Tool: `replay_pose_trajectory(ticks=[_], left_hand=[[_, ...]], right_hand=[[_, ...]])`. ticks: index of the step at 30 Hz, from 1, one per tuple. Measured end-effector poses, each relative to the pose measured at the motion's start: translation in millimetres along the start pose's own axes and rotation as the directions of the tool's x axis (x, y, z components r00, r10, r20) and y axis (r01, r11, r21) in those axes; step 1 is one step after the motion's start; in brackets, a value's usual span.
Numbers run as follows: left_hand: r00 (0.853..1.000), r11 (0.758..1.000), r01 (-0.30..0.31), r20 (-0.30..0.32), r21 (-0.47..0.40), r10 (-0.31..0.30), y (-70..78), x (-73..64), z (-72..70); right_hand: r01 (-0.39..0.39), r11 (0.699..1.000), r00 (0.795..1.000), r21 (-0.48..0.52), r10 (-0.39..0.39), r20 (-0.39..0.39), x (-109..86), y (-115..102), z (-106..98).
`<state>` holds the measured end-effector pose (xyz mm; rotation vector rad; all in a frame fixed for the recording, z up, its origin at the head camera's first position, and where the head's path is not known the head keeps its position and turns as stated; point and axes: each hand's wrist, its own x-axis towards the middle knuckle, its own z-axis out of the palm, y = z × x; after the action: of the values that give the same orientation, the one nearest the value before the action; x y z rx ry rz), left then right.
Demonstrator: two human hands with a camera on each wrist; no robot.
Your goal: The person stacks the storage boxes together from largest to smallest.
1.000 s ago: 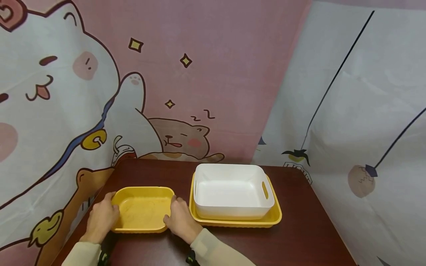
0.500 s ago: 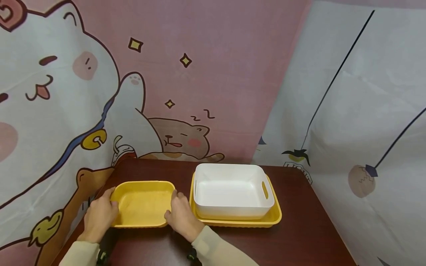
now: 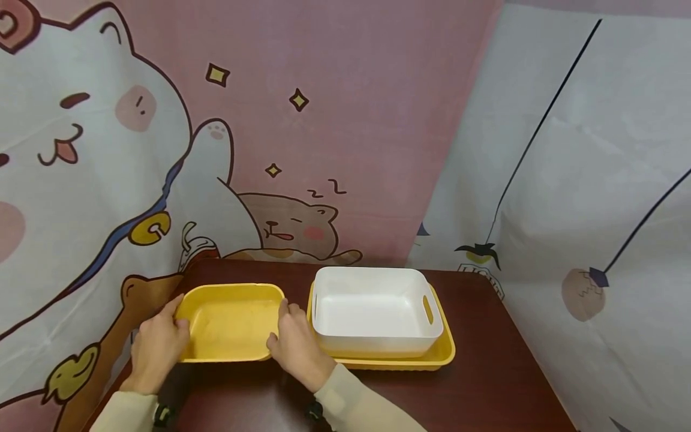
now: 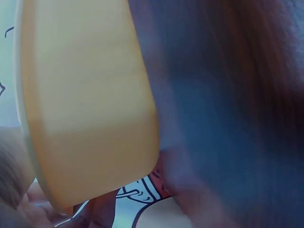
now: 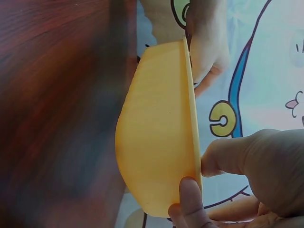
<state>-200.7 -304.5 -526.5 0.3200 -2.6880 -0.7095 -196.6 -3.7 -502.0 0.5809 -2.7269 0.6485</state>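
Note:
A shallow yellow plastic tray is held by both hands on the left side of the table. The left hand grips its left rim, and the right hand pinches the right rim between thumb and fingers. From the right wrist view, the tray's side wall stands above the table surface, with the fingers curled over the rim. In the left wrist view the tray wall fills much of the picture, and only part of the left hand shows.
Right of the hands, a white basket with cut-out handles sits inside a larger yellow tray. Both rest on the dark red-brown table. A printed cartoon cloth hangs behind and along the sides.
Both hands have raised the yellow tray, which now appears higher and farther back in the head view. The white basket and larger yellow tray have stayed in place.

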Motion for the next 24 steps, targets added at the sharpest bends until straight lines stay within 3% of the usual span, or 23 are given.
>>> replay_pose_trajectory(ticks=[12,24], left_hand=[[0.996,0.997,-0.059,-0.068,-0.040,0.056,18.3,0.6,-13.2],[0.995,0.992,-0.097,-0.037,-0.085,0.094,50.0,-0.7,-28.6]], right_hand=[[0.015,0.997,0.999,0.070,-0.012,-0.036,3.9,-0.6,-34.0],[0.043,0.987,0.994,0.153,-0.027,-0.103,5.1,16.2,-61.5]])
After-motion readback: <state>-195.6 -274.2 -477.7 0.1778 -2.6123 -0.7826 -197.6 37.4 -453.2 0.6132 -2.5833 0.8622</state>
